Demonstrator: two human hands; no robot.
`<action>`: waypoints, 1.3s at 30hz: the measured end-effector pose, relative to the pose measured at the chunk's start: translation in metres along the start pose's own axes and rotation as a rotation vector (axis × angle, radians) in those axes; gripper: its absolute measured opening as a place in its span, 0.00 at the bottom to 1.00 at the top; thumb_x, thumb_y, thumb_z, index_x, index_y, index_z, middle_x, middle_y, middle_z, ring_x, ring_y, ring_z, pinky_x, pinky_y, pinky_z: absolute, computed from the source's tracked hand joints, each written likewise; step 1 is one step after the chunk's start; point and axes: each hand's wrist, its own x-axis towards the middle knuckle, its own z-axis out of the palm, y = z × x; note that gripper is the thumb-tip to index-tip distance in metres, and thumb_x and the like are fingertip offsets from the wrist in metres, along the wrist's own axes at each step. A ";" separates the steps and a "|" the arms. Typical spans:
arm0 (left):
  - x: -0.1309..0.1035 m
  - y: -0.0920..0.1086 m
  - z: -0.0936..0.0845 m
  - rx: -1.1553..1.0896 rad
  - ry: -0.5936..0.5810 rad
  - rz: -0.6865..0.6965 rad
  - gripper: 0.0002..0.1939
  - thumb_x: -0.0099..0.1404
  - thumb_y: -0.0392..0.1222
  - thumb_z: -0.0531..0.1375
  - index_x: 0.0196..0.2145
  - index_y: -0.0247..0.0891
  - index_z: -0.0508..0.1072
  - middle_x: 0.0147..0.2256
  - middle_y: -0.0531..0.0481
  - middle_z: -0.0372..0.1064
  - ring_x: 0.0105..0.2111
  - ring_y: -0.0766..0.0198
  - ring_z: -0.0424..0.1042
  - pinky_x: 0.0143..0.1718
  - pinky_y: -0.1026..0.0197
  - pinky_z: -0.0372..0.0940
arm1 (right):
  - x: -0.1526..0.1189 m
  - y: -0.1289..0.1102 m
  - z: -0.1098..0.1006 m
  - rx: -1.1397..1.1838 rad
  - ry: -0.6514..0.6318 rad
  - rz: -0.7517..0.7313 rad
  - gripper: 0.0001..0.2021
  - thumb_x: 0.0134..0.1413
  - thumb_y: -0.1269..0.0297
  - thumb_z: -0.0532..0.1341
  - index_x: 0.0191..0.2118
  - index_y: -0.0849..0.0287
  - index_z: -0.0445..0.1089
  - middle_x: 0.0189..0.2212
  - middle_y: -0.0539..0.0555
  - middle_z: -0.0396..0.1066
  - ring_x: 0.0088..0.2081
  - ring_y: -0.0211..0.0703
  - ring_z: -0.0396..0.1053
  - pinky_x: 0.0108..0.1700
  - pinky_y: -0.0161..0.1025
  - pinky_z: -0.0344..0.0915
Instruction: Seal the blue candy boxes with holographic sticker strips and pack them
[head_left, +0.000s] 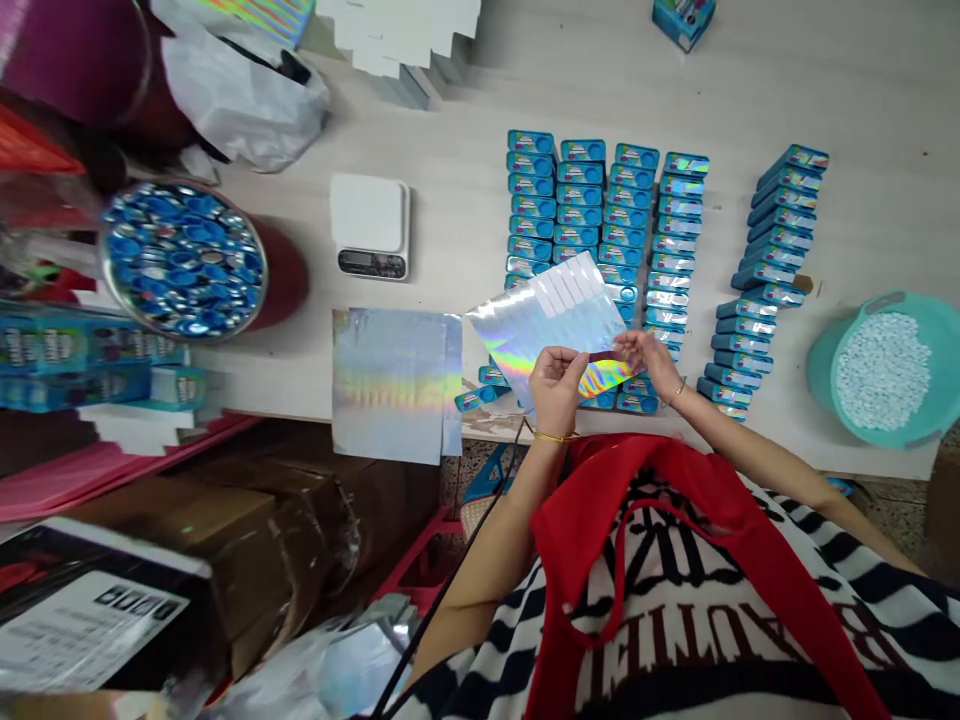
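Note:
A shiny holographic sheet [559, 320] with several pale strips near its upper corner is held tilted over rows of small blue boxes [580, 193]. My left hand [556, 385] pinches its lower edge between thumb and fingers. At the sheet's lower right corner is my right hand [651, 362], its fingers drawn together at the edge; whether a small piece is between them is too small to tell. More holographic sheets [390, 385] lie stacked on the table to the left.
A white scale [370, 228] stands left of the boxes, beside a bucket of blue and silver caps [187, 260]. More blue boxes [784, 220] stand at right, near a teal basket of white pieces [821, 365]. Cartons [247, 550] fill the lower left.

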 end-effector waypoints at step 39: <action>-0.014 -0.079 0.087 0.936 -0.351 0.221 0.14 0.64 0.39 0.58 0.47 0.41 0.61 0.49 0.42 0.62 0.48 0.53 0.69 0.43 0.54 0.68 | -0.069 0.108 -0.068 -0.344 0.273 0.043 0.24 0.63 0.53 0.52 0.59 0.61 0.63 0.23 0.49 0.65 0.28 0.45 0.66 0.37 0.43 0.66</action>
